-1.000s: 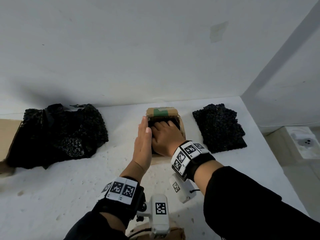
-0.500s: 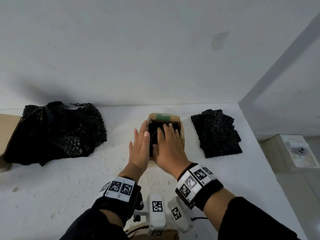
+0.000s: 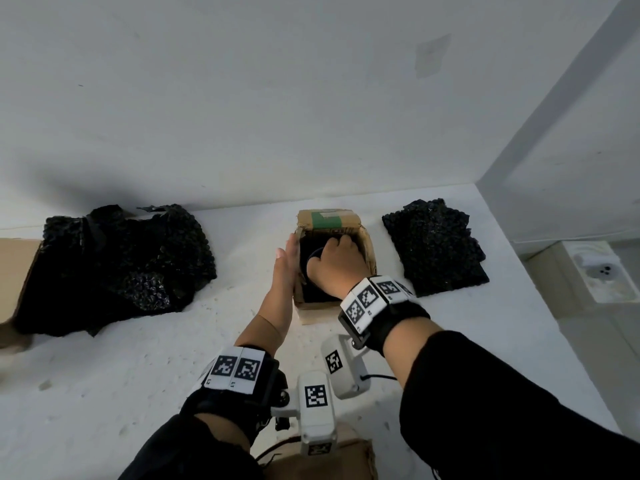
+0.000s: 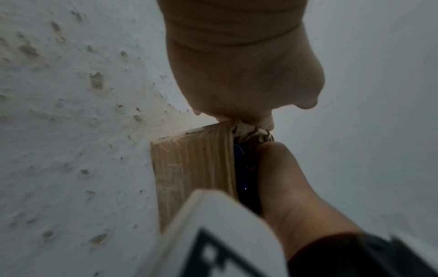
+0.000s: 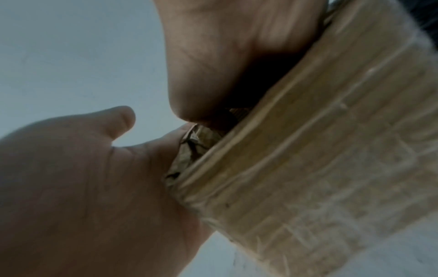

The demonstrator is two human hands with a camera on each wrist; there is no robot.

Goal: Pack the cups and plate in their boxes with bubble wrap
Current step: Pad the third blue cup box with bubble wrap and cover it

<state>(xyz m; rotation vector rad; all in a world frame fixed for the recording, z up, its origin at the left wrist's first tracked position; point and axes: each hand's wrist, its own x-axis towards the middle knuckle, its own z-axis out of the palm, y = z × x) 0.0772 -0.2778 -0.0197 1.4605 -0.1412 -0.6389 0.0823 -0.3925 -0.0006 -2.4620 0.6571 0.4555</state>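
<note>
A small open cardboard box (image 3: 369,252) stands mid-table near the wall. My left hand (image 3: 288,252) lies flat and straight against the box's left wall (image 4: 194,168). My right hand (image 3: 337,249) reaches down into the box, its fingers curled over a dark blue cup (image 3: 310,259) whose rim shows as an arc beside the knuckles. The left wrist view shows a sliver of that cup (image 4: 239,168) between the box wall and my right hand (image 4: 284,178). In the right wrist view, blurred, my left hand (image 5: 83,187) meets the box corner (image 5: 320,168). The inside of the box is mostly hidden.
A large heap of black bubble wrap (image 3: 114,268) lies left, over a flat cardboard piece (image 3: 14,268). A smaller black bubble wrap sheet (image 3: 434,251) lies right of the box. Another cardboard box (image 3: 353,459) sits at the near edge. The table ends at the right (image 3: 519,289).
Half a second ago my right hand lay flat over the box opening; now it has dipped back inside with curled fingers. My left hand has turned edge-on against the box's left wall.
</note>
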